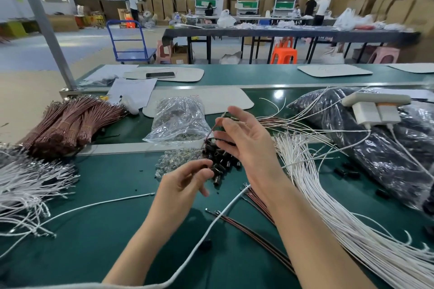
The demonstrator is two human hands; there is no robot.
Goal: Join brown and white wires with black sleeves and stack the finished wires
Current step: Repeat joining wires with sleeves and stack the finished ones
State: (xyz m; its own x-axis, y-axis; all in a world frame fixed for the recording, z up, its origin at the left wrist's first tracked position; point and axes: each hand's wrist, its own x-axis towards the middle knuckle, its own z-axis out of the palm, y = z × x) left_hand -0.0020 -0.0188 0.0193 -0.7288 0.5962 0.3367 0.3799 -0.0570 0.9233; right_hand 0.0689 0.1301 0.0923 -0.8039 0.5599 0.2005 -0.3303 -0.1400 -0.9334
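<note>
My left hand has curled fingers and pinches a small black sleeve between thumb and forefinger. Just above it, my right hand is raised, pinching the end of a thin brown wire with its other fingers spread straight. A heap of black sleeves lies under both hands. Loose brown wires and one long white wire lie on the green table near my forearms. Bundled brown wires are at the far left. White wires lie in a heap at the left and in a sheaf at the right.
A clear plastic bag and a scatter of shiny metal terminals lie left of the sleeves. A large black bag with a power strip and chargers fills the right. Mixed brown and white wires fan out beyond my right hand.
</note>
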